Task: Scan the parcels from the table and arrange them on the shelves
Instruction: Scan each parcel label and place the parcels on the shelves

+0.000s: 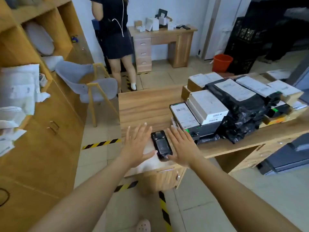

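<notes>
A black handheld scanner (161,144) lies flat near the front corner of the wooden table (147,106). My left hand (137,144) hovers just left of it with fingers spread straight. My right hand (182,146) hovers just right of it, also flat and spread, its thumb close to the scanner's near end. Neither hand holds anything. Parcels (225,106) are stacked on the table's right part: white and brown boxes and black plastic bags with labels. The wooden shelves (33,47) on the left hold white bagged parcels (18,87).
A grey chair (87,86) with yellow legs stands between the shelves and the table. A person (115,39) stands at the back beside a desk (160,42) with small boxes. An orange bucket (222,62) and black crates (245,41) sit at the back right. Hazard tape marks the floor.
</notes>
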The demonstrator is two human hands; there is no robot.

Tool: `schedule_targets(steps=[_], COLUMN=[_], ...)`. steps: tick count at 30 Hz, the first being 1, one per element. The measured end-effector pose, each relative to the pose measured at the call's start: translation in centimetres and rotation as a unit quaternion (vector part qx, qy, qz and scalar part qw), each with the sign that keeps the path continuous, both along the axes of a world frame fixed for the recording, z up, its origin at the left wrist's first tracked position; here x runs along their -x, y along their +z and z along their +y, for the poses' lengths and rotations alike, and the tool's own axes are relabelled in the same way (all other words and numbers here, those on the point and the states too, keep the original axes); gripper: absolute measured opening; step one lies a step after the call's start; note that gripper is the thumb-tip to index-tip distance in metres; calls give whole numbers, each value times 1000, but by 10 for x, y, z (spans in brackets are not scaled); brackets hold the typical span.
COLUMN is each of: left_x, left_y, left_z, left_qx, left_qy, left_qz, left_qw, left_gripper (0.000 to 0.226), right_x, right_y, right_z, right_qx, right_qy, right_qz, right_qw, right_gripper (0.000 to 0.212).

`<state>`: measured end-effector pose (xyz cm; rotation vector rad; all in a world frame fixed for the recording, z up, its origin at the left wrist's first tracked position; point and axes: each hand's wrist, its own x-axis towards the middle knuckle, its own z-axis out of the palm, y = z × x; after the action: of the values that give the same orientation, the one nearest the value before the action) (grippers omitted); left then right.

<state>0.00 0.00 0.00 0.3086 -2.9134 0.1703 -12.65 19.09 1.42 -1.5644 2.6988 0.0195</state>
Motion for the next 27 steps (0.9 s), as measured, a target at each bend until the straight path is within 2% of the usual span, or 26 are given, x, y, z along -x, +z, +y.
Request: schedule_targets(steps=[3, 8, 14, 18, 21, 24, 27], left_x=[14, 19, 15, 14, 11, 5, -5], left_y=[-19, -58, -93, -101, -100, -93, -75], left_z=[-44, -80, -85, -84, -82, -79, -68], left_qx=[-27, -80, -92, -92, -86, -80, -87], left_qy=[-5, -16, -21, -29, -18, -4, 21], left_qz=[-42, -96, -105, -107, -106, -93, -87], left_qw=[999, 992, 990, 990, 990, 992, 992], left_gripper=[87, 87, 85, 88, 87, 85, 84], right_x=[6, 9, 6, 4, 3, -3, -17], right_y=[-26, -59, -90, -96, -90, -84, -76], right_z=[-41, -84, -104, -112, -116, -110, -97], right_qx=[5, -46, -83, -33, 29, 81, 100], right_qy=[-22, -71, -184, -260, -303, -317, -311], right_qz=[-39, -93, -165, -199, -238, -269, -270], right_qw=[999, 992, 965, 944, 923, 906, 906], right_gripper=[98, 90, 88, 79, 81, 81, 80])
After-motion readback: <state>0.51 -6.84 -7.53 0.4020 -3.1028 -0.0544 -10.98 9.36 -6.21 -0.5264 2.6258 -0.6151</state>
